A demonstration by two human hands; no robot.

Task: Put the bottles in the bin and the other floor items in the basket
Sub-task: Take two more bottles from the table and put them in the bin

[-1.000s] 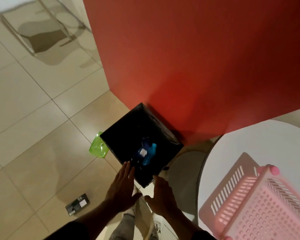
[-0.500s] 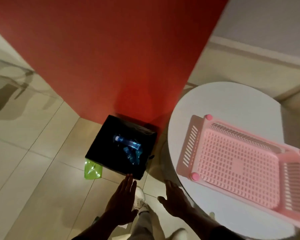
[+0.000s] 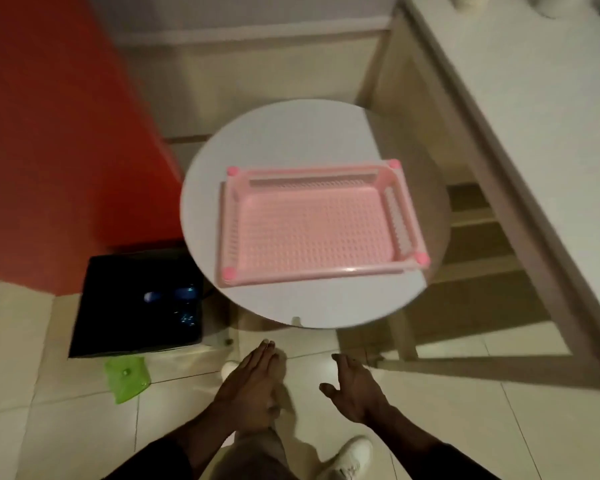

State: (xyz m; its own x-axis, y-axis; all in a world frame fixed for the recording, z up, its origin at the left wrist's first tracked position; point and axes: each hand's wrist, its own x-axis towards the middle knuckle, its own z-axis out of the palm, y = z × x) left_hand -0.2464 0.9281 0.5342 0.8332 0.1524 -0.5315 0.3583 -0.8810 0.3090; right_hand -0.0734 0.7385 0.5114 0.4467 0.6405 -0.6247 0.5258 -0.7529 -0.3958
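Down at the bottom of the view, both hands hang empty above the tiled floor [image 3: 66,431]. The left hand [image 3: 248,389] is flat, its fingers straight and pressed together, pointing ahead; the right hand [image 3: 355,389] is loosely spread, thumb stuck out toward the left hand, and nothing lies in either palm. Dark sleeves cover both forearms, and a white shoe [image 3: 349,455] shows below the right wrist, with another pale shoe tip just beyond the left hand.

Ahead of the hands and a little above them in the view stands a round white table [image 3: 291,133]. On it rests the pink basket [image 3: 312,220], a shallow perforated tray with darker pink knobs at its corners, and its inside looks bare. Its near rim sits close to the table's near edge.

Forward and to the left of the left hand sits the black bin [image 3: 118,313], square and open, against a red wall [image 3: 49,133]. Inside it, blurred blue shapes of bottles [image 3: 174,296] gleam against the dark liner; how many there are cannot be told. Just beside the bin's near edge, left of the left hand, a flat green item [image 3: 127,377] lies on the floor, touching or nearly touching the bin.

To the right of the right hand, pale wooden framing [image 3: 499,237] and a light counter surface run away from it.
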